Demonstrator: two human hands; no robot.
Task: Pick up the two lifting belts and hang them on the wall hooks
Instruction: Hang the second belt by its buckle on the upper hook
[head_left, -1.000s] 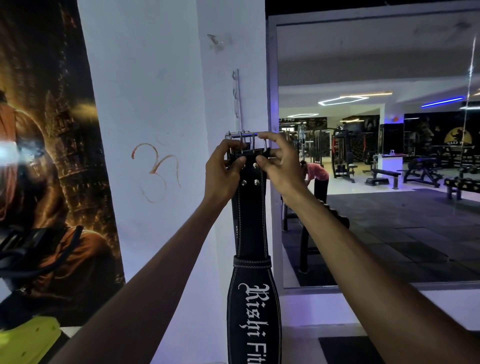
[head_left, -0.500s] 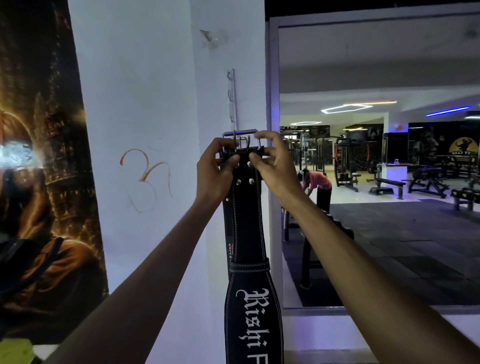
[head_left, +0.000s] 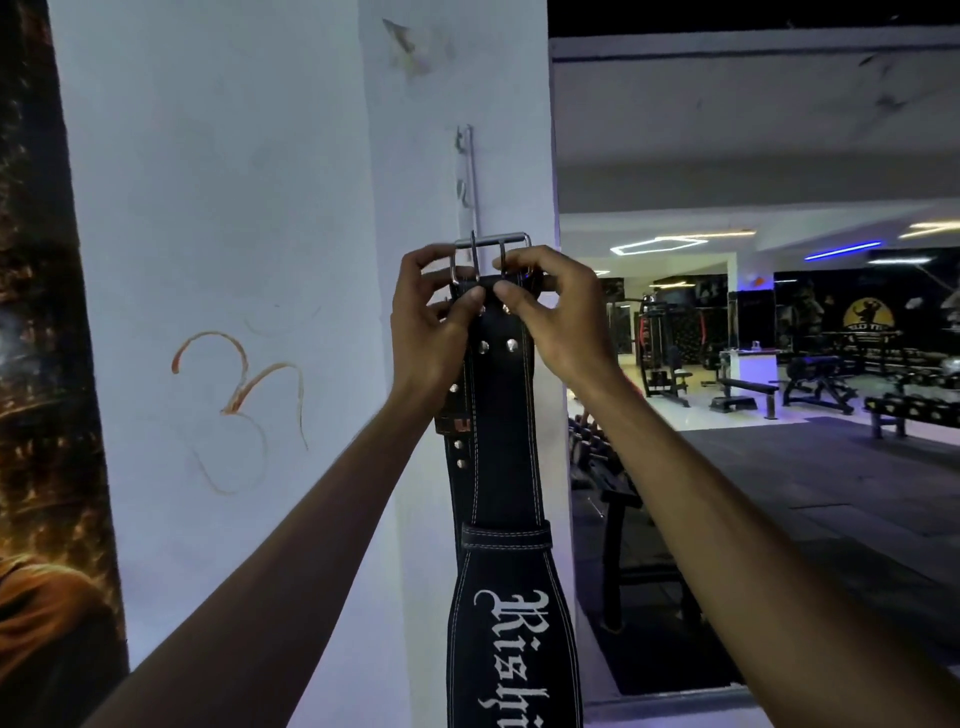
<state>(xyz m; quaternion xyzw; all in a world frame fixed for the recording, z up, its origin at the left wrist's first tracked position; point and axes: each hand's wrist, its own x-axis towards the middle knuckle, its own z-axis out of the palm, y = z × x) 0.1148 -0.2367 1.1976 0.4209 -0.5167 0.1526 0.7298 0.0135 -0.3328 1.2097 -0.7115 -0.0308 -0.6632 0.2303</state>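
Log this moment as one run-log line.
stage: hanging belt | left hand: gripping black lifting belt at top | right hand: same | buckle: at hook rail | hooked: cannot tell

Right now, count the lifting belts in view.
2. A black lettered belt hangs in front, pinched at its buckle by the left hand and right hand; a second belt peeks out behind it, mostly hidden.

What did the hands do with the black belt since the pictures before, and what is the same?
Little changed. Both the left hand and the right hand kept pinching the top of the black belt, easing its metal buckle a little higher against the hook rail on the white wall. Nothing was let go. The belt hangs straight down as before.
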